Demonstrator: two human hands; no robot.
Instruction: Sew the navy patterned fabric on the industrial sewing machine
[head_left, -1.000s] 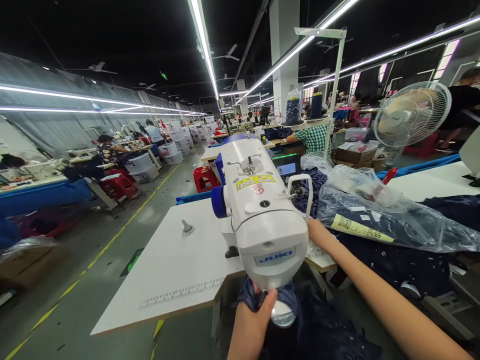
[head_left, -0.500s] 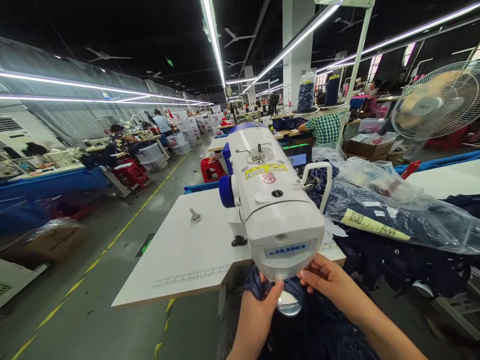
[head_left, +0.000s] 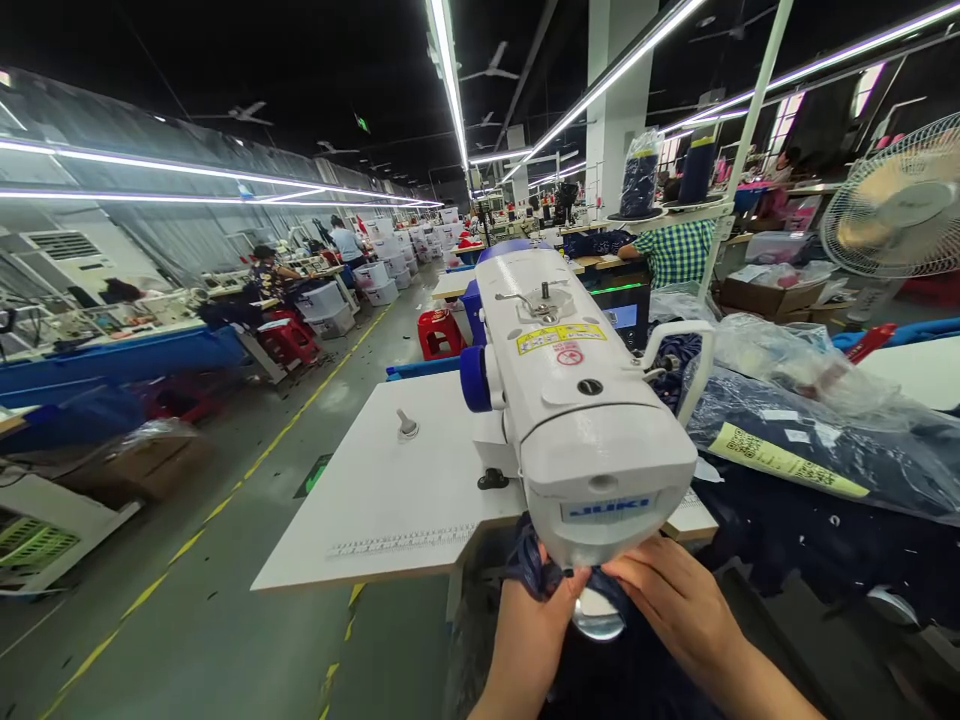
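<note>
Left hand (head_left: 536, 635): clenched on the dark blue fabric (head_left: 531, 570), thumb pressed over a bunched fold.
Right hand (head_left: 675, 600): at 3 o'clock of the left hand, just beside it; fingers curled down and touching the same fabric. Whether they pinch it cannot be told.
Dark blue fabric: at 6 o'clock of the sewing machine (head_left: 585, 420), directly under its head, hanging down off the near edge of the counter (head_left: 375, 480).
Sewing machine: white, upright on the counter, blue-lettered face plate toward the camera, yellow warning sticker on top.
Metal disc (head_left: 598, 620): round, under the machine head, between the two hands.
Knob (head_left: 407, 426): small metal post on the counter, at 9 o'clock of the machine, well apart from both hands.
Plastic bag (head_left: 825, 440): clear, holding dark cloth, at 3 o'clock of the machine; a yellow label (head_left: 784, 462) lies on it.
Fan (head_left: 900, 200): at 2 o'clock, far side.
Red stool (head_left: 439, 335): on the floor at 11 o'clock, beyond the counter.
</note>
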